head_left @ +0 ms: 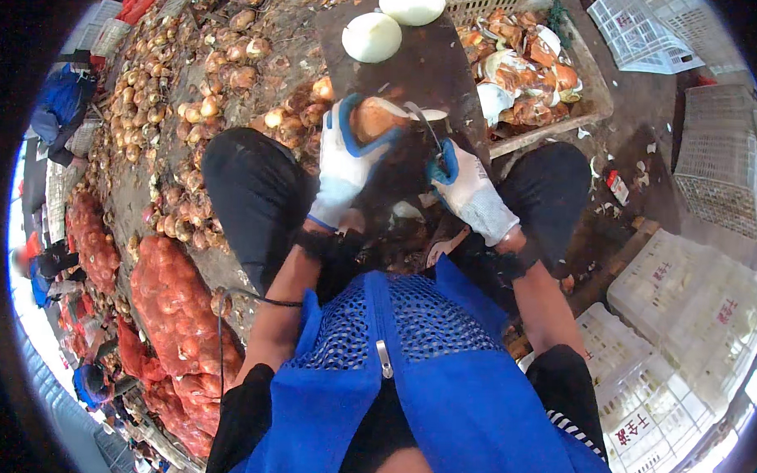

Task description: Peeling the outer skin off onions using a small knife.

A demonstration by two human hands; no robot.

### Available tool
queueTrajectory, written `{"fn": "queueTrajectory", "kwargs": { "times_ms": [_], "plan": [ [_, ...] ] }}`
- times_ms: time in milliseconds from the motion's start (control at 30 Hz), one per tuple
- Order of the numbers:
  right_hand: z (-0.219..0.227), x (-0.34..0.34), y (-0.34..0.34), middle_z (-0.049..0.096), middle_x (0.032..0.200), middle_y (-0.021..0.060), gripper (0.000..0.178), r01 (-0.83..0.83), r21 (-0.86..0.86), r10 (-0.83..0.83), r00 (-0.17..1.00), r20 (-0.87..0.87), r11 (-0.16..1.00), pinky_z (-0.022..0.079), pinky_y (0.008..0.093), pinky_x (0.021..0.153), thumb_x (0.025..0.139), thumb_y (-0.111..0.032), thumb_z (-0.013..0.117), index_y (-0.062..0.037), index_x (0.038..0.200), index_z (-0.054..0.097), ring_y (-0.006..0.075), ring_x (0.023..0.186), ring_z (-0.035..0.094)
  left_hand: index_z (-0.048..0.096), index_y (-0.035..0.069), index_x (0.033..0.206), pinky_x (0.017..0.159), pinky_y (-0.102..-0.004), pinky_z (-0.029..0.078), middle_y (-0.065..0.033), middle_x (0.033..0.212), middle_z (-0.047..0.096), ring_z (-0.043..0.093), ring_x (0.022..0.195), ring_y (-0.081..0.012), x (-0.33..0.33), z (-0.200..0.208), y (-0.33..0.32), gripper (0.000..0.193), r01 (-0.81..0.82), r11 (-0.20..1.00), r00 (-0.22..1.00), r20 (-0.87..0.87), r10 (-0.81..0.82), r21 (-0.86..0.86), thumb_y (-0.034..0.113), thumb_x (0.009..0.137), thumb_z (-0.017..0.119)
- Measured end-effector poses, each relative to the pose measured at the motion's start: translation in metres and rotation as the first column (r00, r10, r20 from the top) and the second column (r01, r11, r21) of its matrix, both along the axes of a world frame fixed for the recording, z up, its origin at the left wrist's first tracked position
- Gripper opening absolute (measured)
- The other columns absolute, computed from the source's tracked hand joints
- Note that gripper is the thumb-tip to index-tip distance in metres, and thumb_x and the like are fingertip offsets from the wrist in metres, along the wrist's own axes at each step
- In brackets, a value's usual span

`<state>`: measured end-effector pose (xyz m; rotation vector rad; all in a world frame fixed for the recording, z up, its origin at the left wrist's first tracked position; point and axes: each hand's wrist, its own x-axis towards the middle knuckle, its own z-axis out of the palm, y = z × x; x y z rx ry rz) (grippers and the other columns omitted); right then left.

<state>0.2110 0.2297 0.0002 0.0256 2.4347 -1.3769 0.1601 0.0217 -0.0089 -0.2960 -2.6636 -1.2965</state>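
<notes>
In my left hand, gloved in white and blue, is a brown-skinned onion, with the fingers wrapped round its left and near sides. My right hand, in a matching glove, is closed on a small knife with a thin curved blade. The blade's tip lies close to the onion's right side, beside a pale strip; whether it touches cannot be made out. Both hands are over a dark board between my knees. Two peeled white onions, one nearer and one farther, rest at its far end.
A crate of onion skins stands right of the board. Loose onions cover the ground at left, near red net sacks of onions. Pale plastic crates are stacked at right. Other people sit at the far left.
</notes>
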Motion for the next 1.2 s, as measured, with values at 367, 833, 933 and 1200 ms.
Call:
{"fn": "queueTrajectory", "kwargs": {
  "times_ms": [367,833,933,1200],
  "plan": [
    [-0.014,0.002,-0.018,0.068,0.103,0.0206,0.035,0.144,-0.164,-0.117,0.980,0.163,0.976,0.051,0.0412,0.085,0.082,-0.011,0.069,-0.0018,0.114,0.058,0.0382,0.100,0.065,0.053,0.003,0.132,0.101,-0.0377,0.043,-0.0153,0.120,0.056,0.055,0.114,-0.0296,0.000,0.019,0.006,0.055,0.065,0.998,0.997,0.028,-0.065,0.007,0.015,0.083,0.073],
    [-0.034,0.019,-0.061,0.067,0.096,0.0099,0.031,0.355,-0.408,-0.349,0.933,0.093,0.841,0.050,0.0327,0.083,0.081,-0.003,0.070,0.0000,0.110,0.059,0.0152,0.090,0.059,0.054,0.005,0.126,0.089,-0.0394,0.050,-0.0160,0.117,0.058,0.061,0.106,-0.0322,-0.006,-0.005,0.000,0.059,-0.065,0.993,0.997,0.041,0.062,0.099,0.034,0.081,0.078],
    [-0.026,-0.004,-0.058,0.065,0.091,0.0066,0.026,0.269,-0.495,-0.282,0.958,0.051,0.826,0.051,0.0321,0.077,0.084,-0.005,0.066,-0.0016,0.109,0.060,0.0151,0.083,0.059,0.054,0.002,0.125,0.094,-0.0373,0.047,-0.0149,0.117,0.058,0.059,0.109,-0.0278,-0.005,-0.002,0.004,0.055,-0.069,0.991,0.997,0.051,0.064,0.110,0.028,0.083,0.077],
    [-0.035,0.051,-0.064,0.068,0.107,0.0179,0.035,0.219,-0.247,-0.165,0.961,0.222,0.944,0.050,0.0390,0.087,0.082,-0.011,0.069,-0.0033,0.115,0.058,0.0355,0.099,0.065,0.054,0.002,0.124,0.087,-0.0374,0.050,-0.0150,0.114,0.058,0.061,0.101,-0.0285,-0.016,-0.024,-0.011,0.057,-0.038,0.973,0.999,0.012,0.037,0.229,0.032,0.082,0.078]
  ]
}}
